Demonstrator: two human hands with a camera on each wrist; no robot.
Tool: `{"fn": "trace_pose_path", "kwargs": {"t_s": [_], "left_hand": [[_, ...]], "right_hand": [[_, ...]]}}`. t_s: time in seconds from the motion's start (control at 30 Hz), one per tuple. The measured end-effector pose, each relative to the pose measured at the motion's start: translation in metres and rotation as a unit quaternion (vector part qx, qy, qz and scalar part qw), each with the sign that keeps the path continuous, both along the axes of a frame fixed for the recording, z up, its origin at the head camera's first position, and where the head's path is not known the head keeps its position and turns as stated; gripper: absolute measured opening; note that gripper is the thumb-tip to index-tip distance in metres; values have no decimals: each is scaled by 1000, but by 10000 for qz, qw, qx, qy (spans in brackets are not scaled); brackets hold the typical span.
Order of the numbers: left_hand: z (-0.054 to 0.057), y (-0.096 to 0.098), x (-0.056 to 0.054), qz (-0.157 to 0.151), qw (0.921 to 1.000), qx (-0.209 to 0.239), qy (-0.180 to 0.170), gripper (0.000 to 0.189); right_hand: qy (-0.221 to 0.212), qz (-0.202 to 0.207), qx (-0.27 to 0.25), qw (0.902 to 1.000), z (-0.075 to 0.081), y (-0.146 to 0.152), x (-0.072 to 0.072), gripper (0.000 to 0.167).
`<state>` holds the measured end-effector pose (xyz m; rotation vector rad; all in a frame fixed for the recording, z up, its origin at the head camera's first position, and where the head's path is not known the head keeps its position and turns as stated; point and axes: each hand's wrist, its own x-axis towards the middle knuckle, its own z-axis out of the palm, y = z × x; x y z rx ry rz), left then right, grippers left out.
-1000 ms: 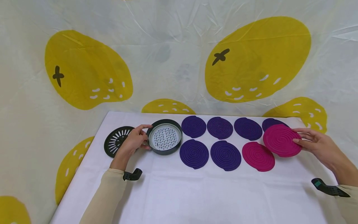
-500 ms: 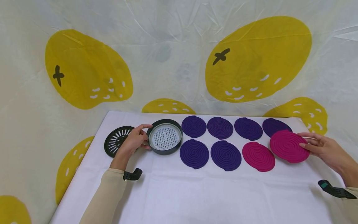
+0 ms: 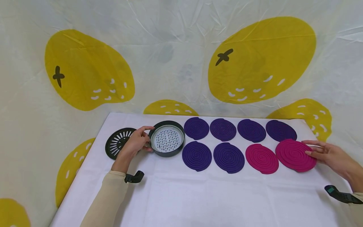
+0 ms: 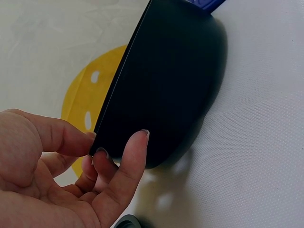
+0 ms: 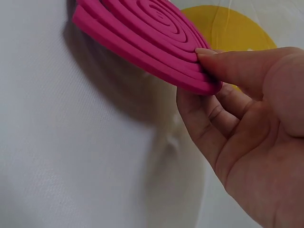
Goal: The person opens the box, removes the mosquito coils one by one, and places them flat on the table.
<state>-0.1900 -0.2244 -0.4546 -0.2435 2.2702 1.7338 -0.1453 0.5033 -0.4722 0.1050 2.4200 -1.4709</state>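
My right hand (image 3: 336,157) pinches the right edge of a pink spiral coaster (image 3: 295,155), thumb on top and fingers beneath. In the right wrist view the pink coaster (image 5: 142,42) is tilted, its near edge raised above the white cloth. Next to it on the left lies another pink spiral coaster (image 3: 262,159). My left hand (image 3: 135,143) grips the left side of a round dark container (image 3: 167,154), which has a pale perforated plate (image 3: 167,138) inside. The left wrist view shows the fingers (image 4: 135,152) against the container's dark outer wall (image 4: 166,85).
Several dark purple spiral coasters (image 3: 197,156) lie in two rows right of the container. A black slotted disc (image 3: 116,145) lies behind the left wrist, partly hidden. The white-clothed table (image 3: 212,201) ends against a lemon-print curtain (image 3: 175,63).
My right hand has moved right and down with the pink coaster, uncovering the last purple coaster in the back row. The left hand and the container have stayed in place.
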Motion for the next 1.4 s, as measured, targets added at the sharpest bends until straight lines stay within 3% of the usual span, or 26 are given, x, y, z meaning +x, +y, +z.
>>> {"fn": "trace_pose_path", "kwargs": {"t_s": [0.17,0.37,0.57,1.0,1.4], "left_hand": [[-1,0,-1,22,10000,24,-26,57],[-2,0,-1,9,10000,36,-42,57],[-1,-1,-1,-7,10000,21,-23,56],[-1,-1,-1,33,10000,-36,-55,55],[-3,-2,-3,-17,9999,-99,-59,55]], "right_hand": [[-114,170,597,9980,-2,2,2,29],[-156,407,1343,9900,-1,-1,2,55],[-179,462,1829,9819,2,-3,1,56],[-329,612,1906,9792,4,-6,0,54],[-224,485,2030,9777,5,-4,-2,45]]}}
